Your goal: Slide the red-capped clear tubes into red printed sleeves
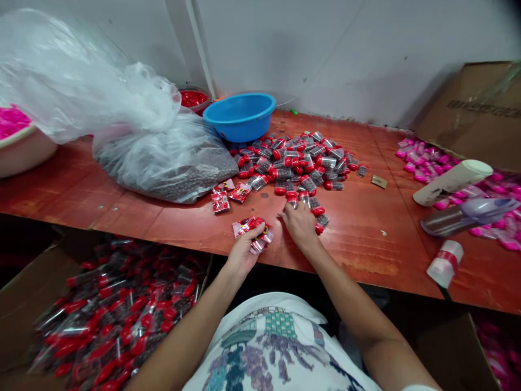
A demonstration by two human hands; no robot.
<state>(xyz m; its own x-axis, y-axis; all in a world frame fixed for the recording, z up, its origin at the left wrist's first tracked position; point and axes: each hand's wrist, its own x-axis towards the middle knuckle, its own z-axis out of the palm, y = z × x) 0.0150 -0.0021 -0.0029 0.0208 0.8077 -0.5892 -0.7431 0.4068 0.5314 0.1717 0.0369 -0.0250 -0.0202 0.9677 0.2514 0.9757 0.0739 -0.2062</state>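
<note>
My left hand (244,250) is closed around a bunch of small red printed packets (253,227) above the table's front edge. More red packets (220,202) lie on the table a little farther off to the left. My right hand (301,224) reaches the near edge of a heap of small clear bottles with red caps (301,157), which hold dark beads. Its fingers are bent down around a red-capped bottle (291,196); the fingertips are partly hidden. Several more bottles (321,221) lie right beside this hand.
Left of the heap slumps a clear plastic bag of dark beads (171,163), and behind stands a blue basin (240,117). A box of red-capped bottles (122,315) sits below left. A white tumbler (451,182), a clear bottle (464,216), a tape roll (445,263) and pink pieces (427,158) are at right.
</note>
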